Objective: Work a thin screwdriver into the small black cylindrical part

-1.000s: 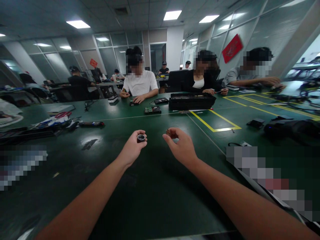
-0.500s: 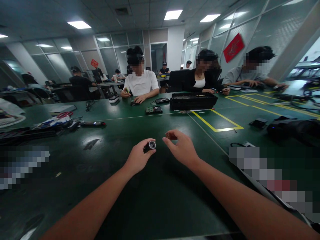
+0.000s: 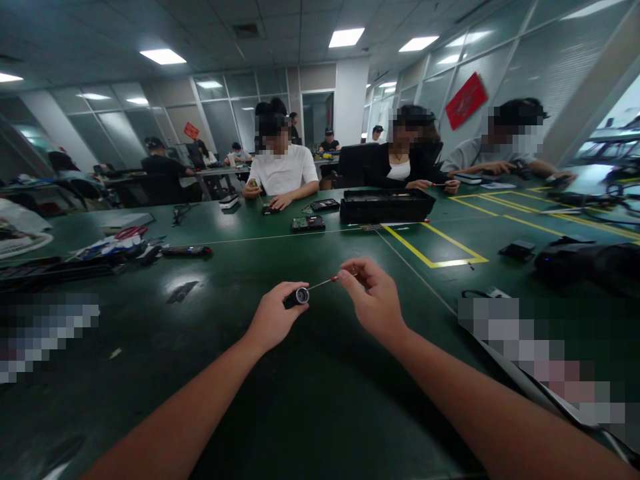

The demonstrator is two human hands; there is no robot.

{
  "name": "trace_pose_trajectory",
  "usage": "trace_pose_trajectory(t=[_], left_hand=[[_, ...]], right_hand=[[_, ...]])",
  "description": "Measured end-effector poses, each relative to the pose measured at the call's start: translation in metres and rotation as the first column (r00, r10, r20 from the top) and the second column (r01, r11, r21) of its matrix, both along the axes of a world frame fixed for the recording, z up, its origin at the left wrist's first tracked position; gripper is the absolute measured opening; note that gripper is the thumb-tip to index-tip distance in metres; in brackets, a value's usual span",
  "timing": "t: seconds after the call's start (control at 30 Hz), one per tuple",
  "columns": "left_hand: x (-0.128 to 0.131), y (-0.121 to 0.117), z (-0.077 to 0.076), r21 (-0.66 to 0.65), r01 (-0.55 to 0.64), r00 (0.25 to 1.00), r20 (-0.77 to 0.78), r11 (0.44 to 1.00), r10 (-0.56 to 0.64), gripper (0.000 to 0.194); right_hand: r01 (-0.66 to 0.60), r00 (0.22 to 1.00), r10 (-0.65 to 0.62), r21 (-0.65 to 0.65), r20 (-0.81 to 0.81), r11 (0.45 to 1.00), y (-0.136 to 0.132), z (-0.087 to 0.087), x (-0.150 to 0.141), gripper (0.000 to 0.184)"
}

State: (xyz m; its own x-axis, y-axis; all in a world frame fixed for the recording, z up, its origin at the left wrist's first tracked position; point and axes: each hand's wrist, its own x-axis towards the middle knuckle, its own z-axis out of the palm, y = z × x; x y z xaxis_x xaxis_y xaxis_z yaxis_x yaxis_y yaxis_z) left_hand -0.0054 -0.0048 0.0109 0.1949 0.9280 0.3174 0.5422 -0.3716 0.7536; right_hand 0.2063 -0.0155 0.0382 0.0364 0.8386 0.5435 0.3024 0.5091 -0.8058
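Above the green table, my left hand (image 3: 275,313) grips a small black cylinder (image 3: 301,296) with a silver-rimmed round end. That end faces back toward me, and dark details show inside it. A thin screwdriver (image 3: 324,283) with a red collar is pinched in my right hand (image 3: 375,297), its handle mostly hidden by my fingers. The shaft points left, its tip beside the silver rim; whether they touch I cannot tell.
Across the green table (image 3: 240,400), co-workers sit near a long black tray (image 3: 387,207) and a circuit board device (image 3: 308,224). Cables and tools lie left, beside a dark pen-like tool (image 3: 187,251). A black headset-like object (image 3: 585,263) lies right.
The screwdriver's shaft, out of sight before, now shows between my hands. My right hand has shifted slightly right and turned. My left hand keeps the cylinder nearly in place.
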Motion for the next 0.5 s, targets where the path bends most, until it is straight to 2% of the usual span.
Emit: trace_pose_trajectory(t=[0.23,0.5], left_hand=[[-0.0014,0.0011,-0.001,-0.005,-0.001,1.0,0.001,1.0,0.001,0.038],[-0.0031,0.002,-0.0036,0.004,0.004,1.0,-0.002,1.0,-0.004,0.039]], right_hand=[[-0.032,0.996,0.034,-0.033,0.084,0.999,0.0002,-0.001,-0.0025,0.017],[-0.013,0.997,0.018,-0.065,0.073,0.998,-0.0002,0.0004,-0.0043,0.018]])
